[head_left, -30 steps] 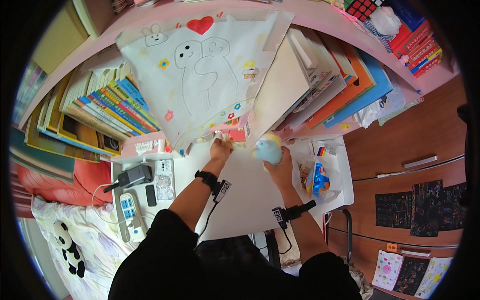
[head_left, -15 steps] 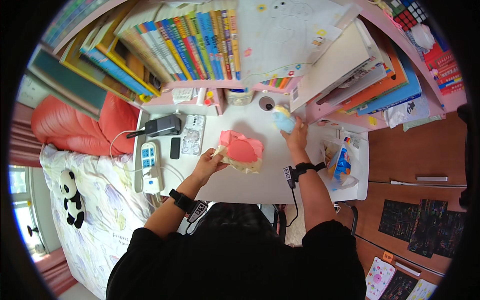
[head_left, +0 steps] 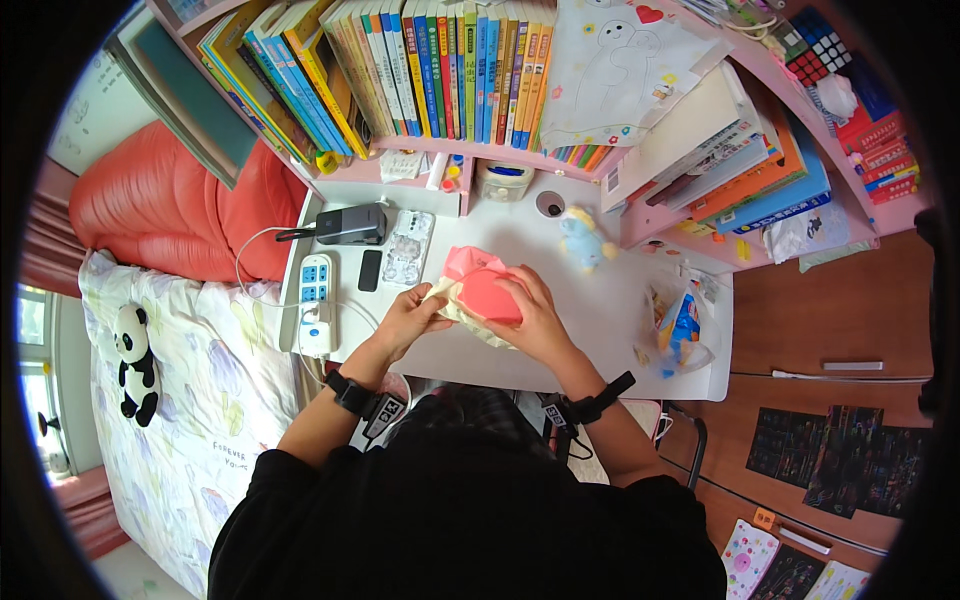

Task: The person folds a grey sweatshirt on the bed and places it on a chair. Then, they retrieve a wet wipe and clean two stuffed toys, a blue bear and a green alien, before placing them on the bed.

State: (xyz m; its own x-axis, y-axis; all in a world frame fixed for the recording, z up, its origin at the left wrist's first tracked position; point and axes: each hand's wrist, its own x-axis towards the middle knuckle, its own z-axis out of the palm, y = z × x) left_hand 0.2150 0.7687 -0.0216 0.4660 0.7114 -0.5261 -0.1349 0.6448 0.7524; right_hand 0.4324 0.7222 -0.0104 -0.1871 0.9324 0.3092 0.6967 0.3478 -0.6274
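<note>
A soft, floppy pink and cream item with a smooth round coral face is between my hands, above the near part of the desk. My left hand pinches its cream edge on the left, fingers closed. Around its right side bends my right hand, the fingers lying over the coral face and gripping it. What exactly the item is, I cannot make out. The small light-blue and yellow plush toy lies on the desk beyond my right hand, touched by neither hand.
On the white desk's left are a power strip, a black box-shaped device, a small black object and a patterned white case. A bag of packets lies right. Books line the shelf behind.
My right hand has let go of the plush toy, leaving it on the desk, and has come left onto the pink and cream item. My left hand keeps its hold. The view has shifted slightly.
</note>
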